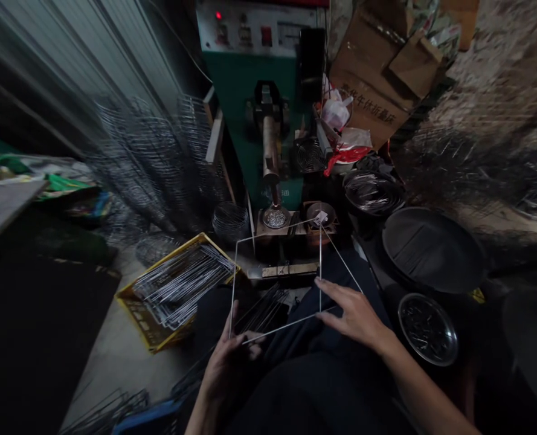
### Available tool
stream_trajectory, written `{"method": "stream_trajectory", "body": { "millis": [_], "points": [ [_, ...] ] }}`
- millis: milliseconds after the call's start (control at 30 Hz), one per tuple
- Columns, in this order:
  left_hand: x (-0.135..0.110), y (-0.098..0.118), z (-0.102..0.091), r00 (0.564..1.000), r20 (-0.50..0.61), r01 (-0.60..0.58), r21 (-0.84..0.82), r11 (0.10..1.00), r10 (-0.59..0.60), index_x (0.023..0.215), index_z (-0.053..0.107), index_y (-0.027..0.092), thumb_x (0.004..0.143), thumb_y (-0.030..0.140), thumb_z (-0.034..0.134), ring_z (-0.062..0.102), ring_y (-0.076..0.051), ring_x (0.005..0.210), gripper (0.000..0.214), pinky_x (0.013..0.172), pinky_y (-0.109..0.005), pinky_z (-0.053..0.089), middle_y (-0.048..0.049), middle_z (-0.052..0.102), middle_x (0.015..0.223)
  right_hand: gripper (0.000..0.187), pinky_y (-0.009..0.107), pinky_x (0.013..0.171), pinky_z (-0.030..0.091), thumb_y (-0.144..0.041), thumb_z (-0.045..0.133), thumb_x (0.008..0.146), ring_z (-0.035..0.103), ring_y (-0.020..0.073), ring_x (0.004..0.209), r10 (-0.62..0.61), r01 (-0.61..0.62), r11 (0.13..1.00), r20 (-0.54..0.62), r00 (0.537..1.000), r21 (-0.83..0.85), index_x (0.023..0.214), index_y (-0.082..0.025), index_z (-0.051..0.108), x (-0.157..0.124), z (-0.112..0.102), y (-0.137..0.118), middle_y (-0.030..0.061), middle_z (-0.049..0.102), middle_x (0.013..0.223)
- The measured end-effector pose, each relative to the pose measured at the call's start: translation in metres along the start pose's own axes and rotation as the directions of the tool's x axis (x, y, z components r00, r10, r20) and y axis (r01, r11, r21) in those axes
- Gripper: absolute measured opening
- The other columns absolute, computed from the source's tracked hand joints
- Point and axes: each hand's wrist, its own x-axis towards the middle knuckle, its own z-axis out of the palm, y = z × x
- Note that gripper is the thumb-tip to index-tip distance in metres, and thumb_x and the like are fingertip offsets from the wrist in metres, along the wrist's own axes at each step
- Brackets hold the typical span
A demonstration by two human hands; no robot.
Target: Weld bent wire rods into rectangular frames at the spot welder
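Wire frame (281, 328): held above the lap, directly below the machine (245, 78) at 12 o'clock.
Left hand (232, 347): at frame's 7 o'clock; thumb raised along side wire, fingers curled, gripping the corner.
Right hand (356, 314): at 4 o'clock; forearm slanting in from 5; thumb and forefinger parted, tips at right wire; pinch cannot be confirmed.
Crate (136, 323): 9 o'clock.

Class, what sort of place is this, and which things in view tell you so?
Probably a small metal workshop: there is a green machine with a control panel, a yellow crate of bent wire pieces, and a wire frame held in both hands.
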Motion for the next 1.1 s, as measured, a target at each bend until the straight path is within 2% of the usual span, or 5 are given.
{"method": "stream_trajectory", "body": {
  "millis": [233, 400, 600, 800, 1100],
  "points": [
    [-0.002, -0.014, 0.001, 0.999, -0.019, 0.035, -0.134, 0.990, -0.038, 0.153, 0.012, 0.032, 0.082, 0.019, 0.065, 0.059, -0.014, 0.059, 0.090, 0.060, -0.025, 0.045, -0.0088, 0.072, 0.082, 0.065, 0.041, 0.103, 0.048, -0.041, 0.061, 0.088, 0.052, 0.0249, 0.127, 0.008, -0.016, 0.994, -0.073, 0.997, -0.113, 0.147, -0.031, 0.038, 0.003, -0.026, -0.010, 0.0026, 0.050, 0.143],
    [-0.006, -0.013, 0.010, 0.999, -0.035, -0.010, -0.083, 0.996, 0.007, 0.154, 0.005, 0.030, 0.081, 0.021, 0.067, 0.060, -0.016, 0.057, 0.095, 0.058, -0.028, 0.045, -0.0115, 0.073, 0.084, 0.060, 0.042, 0.102, 0.049, -0.041, 0.061, 0.087, 0.055, 0.0255, 0.123, 0.074, -0.077, 0.988, -0.028, 0.997, -0.130, 0.144, -0.030, 0.043, 0.007, -0.022, -0.001, 0.0027, 0.053, 0.141],
    [-0.009, -0.004, 0.015, 0.998, -0.041, -0.053, -0.051, 0.997, 0.050, 0.154, 0.007, 0.032, 0.081, 0.021, 0.067, 0.060, -0.015, 0.056, 0.095, 0.058, -0.028, 0.046, -0.0097, 0.073, 0.082, 0.061, 0.040, 0.105, 0.045, -0.039, 0.061, 0.086, 0.053, 0.0245, 0.126, 0.052, -0.046, 0.993, 0.059, 0.997, -0.109, 0.144, -0.027, 0.045, 0.013, -0.017, 0.005, 0.0042, 0.051, 0.142],
    [-0.016, 0.003, 0.006, 0.998, -0.046, -0.043, -0.042, 0.998, 0.041, 0.153, 0.012, 0.035, 0.078, 0.024, 0.070, 0.061, -0.017, 0.055, 0.096, 0.056, -0.028, 0.047, -0.0096, 0.073, 0.079, 0.062, 0.041, 0.105, 0.044, -0.037, 0.062, 0.085, 0.052, 0.0248, 0.127, 0.024, -0.017, 0.996, 0.088, 0.996, -0.083, 0.144, -0.026, 0.045, 0.016, -0.016, 0.003, 0.0063, 0.051, 0.142],
    [0.000, -0.017, 0.002, 1.000, 0.010, -0.007, -0.044, 0.999, 0.008, 0.154, 0.001, 0.027, 0.081, 0.022, 0.065, 0.061, -0.017, 0.056, 0.098, 0.057, -0.029, 0.047, -0.0105, 0.073, 0.081, 0.063, 0.041, 0.109, 0.041, -0.035, 0.060, 0.088, 0.047, 0.0231, 0.132, 0.009, 0.001, 0.996, 0.104, 0.995, -0.094, 0.147, -0.026, 0.039, 0.010, -0.021, -0.011, 0.0050, 0.047, 0.146]
  ]
}}
